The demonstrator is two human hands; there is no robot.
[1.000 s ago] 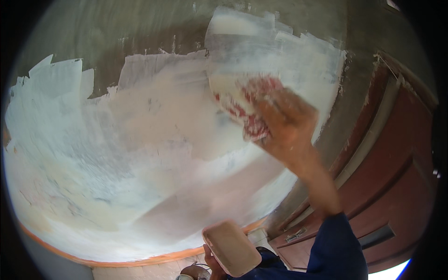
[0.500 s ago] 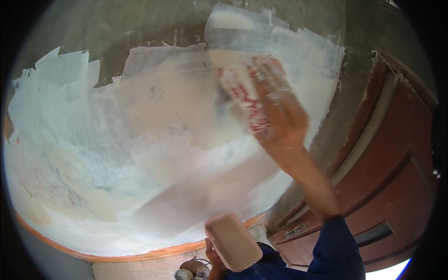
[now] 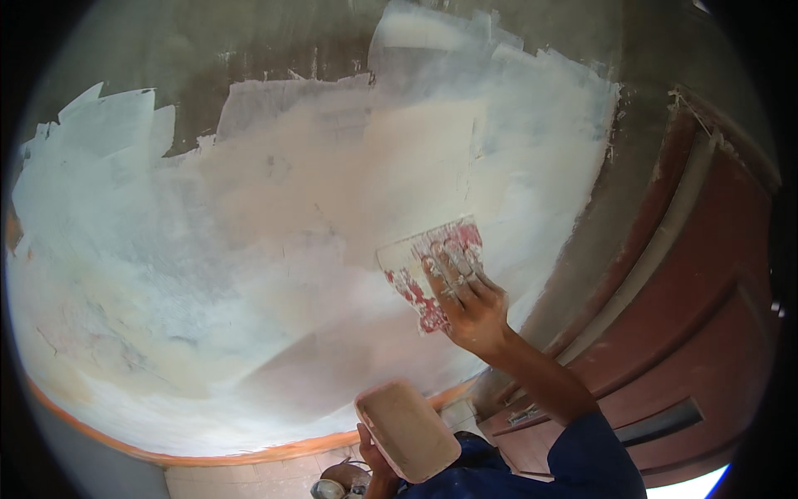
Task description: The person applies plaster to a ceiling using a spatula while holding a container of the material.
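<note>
My right hand (image 3: pixel 472 303) grips a wide putty knife (image 3: pixel 407 287), its red surface crusted with white filler. The blade's long edge lies on or very close to the wall, and the fingers press along its back, smeared white. Around it spreads a coat of pale putty (image 3: pixel 324 191) with ragged upper edges over bare grey plaster (image 3: pixel 274 41). Low in the view, my left hand (image 3: pixel 378 461) holds a shallow rectangular pinkish tray (image 3: pixel 409 431), tilted, with a beige-grey inside. Most of the left fingers are hidden behind the tray.
A reddish-brown panelled door (image 3: pixel 690 358) and its frame stand at the right, with a handle (image 3: pixel 524 414) low down. An orange strip (image 3: pixel 249 457) runs along the wall's foot above pale floor tiles (image 3: pixel 224 476). A round container (image 3: pixel 345 476) stands beside my left hand.
My right hand has drawn the putty knife down the wall, from near the upper putty edge to the middle. The left hand and tray have shifted slightly left.
</note>
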